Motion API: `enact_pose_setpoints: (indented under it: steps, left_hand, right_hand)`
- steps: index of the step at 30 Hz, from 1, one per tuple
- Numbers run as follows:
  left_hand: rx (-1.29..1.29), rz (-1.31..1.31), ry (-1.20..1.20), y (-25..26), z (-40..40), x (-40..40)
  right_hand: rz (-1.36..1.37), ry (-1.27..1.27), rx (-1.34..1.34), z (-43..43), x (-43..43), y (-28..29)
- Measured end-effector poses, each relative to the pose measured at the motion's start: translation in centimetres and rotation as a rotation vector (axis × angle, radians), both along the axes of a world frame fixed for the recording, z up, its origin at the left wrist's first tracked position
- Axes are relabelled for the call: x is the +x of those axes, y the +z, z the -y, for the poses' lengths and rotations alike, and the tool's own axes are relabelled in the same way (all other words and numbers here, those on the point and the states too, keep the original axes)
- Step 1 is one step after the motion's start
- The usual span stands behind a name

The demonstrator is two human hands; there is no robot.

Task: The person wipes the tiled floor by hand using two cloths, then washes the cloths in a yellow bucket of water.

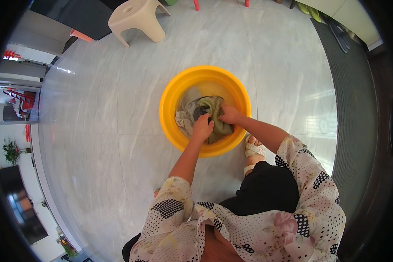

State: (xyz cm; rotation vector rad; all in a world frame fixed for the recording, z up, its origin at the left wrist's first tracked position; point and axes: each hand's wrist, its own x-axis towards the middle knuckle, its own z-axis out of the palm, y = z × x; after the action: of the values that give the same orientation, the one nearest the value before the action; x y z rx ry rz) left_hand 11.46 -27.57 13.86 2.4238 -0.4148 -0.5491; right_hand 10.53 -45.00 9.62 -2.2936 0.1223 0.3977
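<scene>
A round yellow plastic basin (204,72) stands on the floor in front of me, with water and wet cloth in it. My left hand (203,126) grips dark and olive fabric near the middle of the basin. Over at the right side, my right hand (229,114) pinches the olive-green cloth (217,126). Greyish, light-coloured fabric (185,119) lies bunched along the basin's left side, partly under the water. My fingertips are partly hidden in the folds.
Grey floor tiles (144,95) surround the basin. A beige plastic stool (139,19) stands at the back left. Along the right runs a dark ribbed mat (353,98) with slippers (339,36) at its far end. My sandalled foot (255,149) is close to the basin's right front.
</scene>
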Motion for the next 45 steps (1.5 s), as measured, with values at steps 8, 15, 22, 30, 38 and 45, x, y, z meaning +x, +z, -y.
enact_pose_setpoints:
  steps: [8, 15, 22, 30, 38, 45]
  left_hand:
    - [0.413, 0.256, 0.076, -2.6, -0.3, -1.0]
    - [-0.261, -0.088, 0.436, 3.1, 2.8, -1.9]
    - [-0.069, 0.210, 0.299, 3.7, 1.6, -1.7]
    - [-0.182, 0.332, 0.404, 6.0, 1.6, -2.0]
    - [-0.234, 0.051, 0.475, 2.9, -2.6, -0.1]
    - [-0.725, -0.671, 0.651, 3.8, -2.7, -3.3]
  right_hand:
    - [-0.325, -0.461, 0.347, -3.5, -1.5, 2.8]
    - [-0.544, -0.737, 1.525, -4.4, -1.3, 7.6]
    - [-0.563, -0.797, 1.407, -6.6, 0.2, 6.8]
    - [-0.376, -0.672, 1.421, -6.9, 0.8, 7.8]
    - [-0.459, -0.627, 1.109, -8.3, -0.4, 6.9]
    - [-0.077, -0.308, 0.743, -5.2, 0.0, 6.3]
